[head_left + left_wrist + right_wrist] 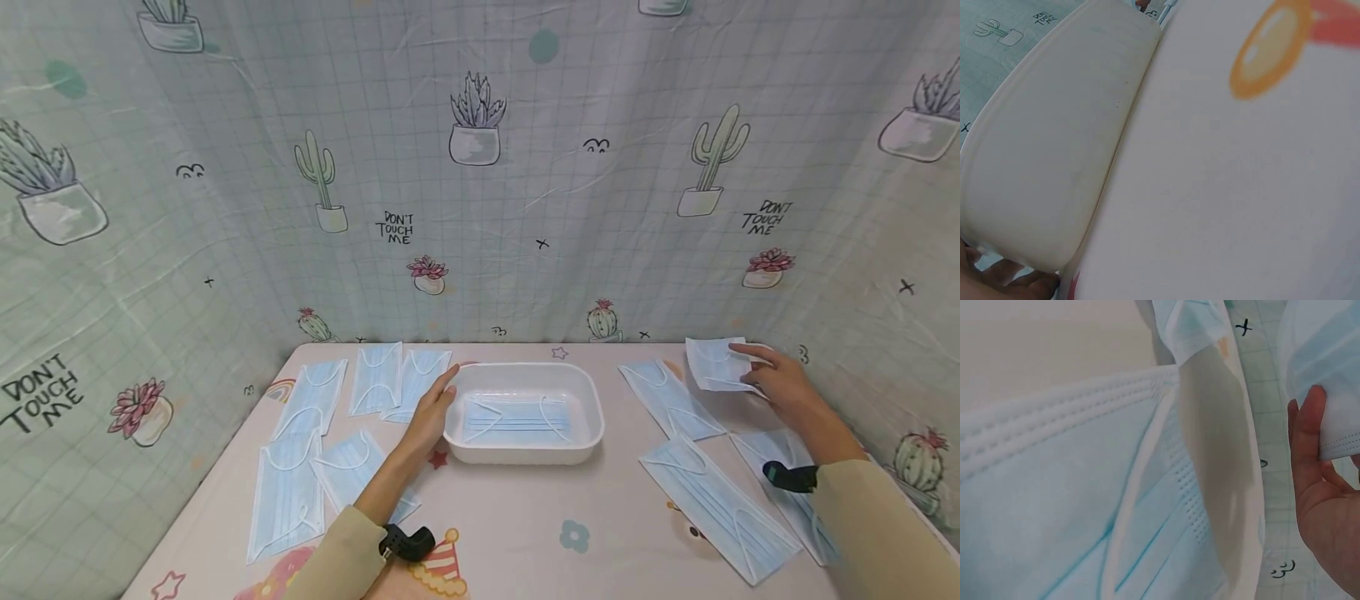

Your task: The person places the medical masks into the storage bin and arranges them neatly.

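Note:
A white plastic tub (525, 455) stands mid-table with one blue pleated face mask (517, 421) lying flat inside, its ear loops on top. My left hand (431, 415) grips the tub's left end at the rim; in the left wrist view its fingers (1038, 284) curl against the tub's corner. At the back right, my right hand (783, 387) pinches a face mask (716, 367), raised off the table with its pale side showing. In the right wrist view this held mask (1329, 369) hangs between thumb and fingers.
Several face masks lie left of the tub, among them an overlapping one (288, 492) near the left edge. More masks are on the right, including a slanted front one (720, 504). A cactus-print sheet (525, 208) walls the table's back and sides.

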`<state>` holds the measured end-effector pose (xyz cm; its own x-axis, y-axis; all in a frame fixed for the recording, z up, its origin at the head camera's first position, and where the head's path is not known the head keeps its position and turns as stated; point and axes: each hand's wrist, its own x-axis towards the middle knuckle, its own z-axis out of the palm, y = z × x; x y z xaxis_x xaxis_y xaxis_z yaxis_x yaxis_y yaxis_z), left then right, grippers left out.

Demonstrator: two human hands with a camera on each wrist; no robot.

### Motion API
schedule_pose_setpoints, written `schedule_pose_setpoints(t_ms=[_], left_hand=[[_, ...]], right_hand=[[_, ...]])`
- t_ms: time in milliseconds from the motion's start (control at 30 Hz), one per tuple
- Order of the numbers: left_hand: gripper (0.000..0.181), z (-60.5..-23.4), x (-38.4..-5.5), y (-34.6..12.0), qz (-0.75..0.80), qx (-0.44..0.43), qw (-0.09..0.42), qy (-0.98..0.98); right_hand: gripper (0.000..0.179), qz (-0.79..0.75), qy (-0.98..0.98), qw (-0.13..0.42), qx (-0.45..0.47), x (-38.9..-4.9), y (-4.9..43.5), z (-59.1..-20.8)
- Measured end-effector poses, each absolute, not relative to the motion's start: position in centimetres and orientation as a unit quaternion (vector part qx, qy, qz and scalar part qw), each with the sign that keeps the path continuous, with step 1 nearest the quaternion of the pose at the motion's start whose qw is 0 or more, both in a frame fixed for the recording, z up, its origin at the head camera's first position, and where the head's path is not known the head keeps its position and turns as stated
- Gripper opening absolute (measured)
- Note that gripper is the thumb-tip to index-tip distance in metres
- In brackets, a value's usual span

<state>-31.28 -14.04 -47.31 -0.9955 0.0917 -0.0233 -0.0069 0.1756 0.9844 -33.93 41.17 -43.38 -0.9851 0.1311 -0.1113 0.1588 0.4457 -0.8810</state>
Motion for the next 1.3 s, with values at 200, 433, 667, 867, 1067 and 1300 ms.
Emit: schedule_pose_setpoints(t_ms=[200, 433, 667, 867, 1067, 1300], left_hand=[[0.048, -47.4, -31.3, -14.1, 0.640, 0.019, 0.044, 0.767], [0.050, -47.5, -31.3, -14.3, 0.640, 0.032, 0.040, 0.767], [0.050, -47.6, -31.4, -14.3, 0.644, 0.038, 0.037, 0.763], [0.051, -47.5, -31.3, -14.2, 0.647, 0.037, 0.037, 0.761], [0.050, -47.3, -31.3, -14.2, 0.643, 0.034, 0.039, 0.765], [0.049, -47.4, -31.3, -14.3, 0.640, 0.033, 0.034, 0.767]], right_hand=[[0.059, -0.532, 0.844, 0.024, 0.072, -33.8, 40.2, -42.5], [0.059, -0.545, 0.836, 0.039, 0.051, -33.8, 39.7, -41.9], [0.054, -0.503, 0.864, 0.026, 0.029, -33.8, 39.0, -41.3], [0.052, -0.479, 0.877, 0.013, 0.024, -33.7, 37.6, -40.2], [0.051, -0.464, 0.886, -0.004, -0.001, -33.6, 36.2, -39.0], [0.048, -0.481, 0.876, -0.016, -0.022, -33.7, 34.5, -37.8]])
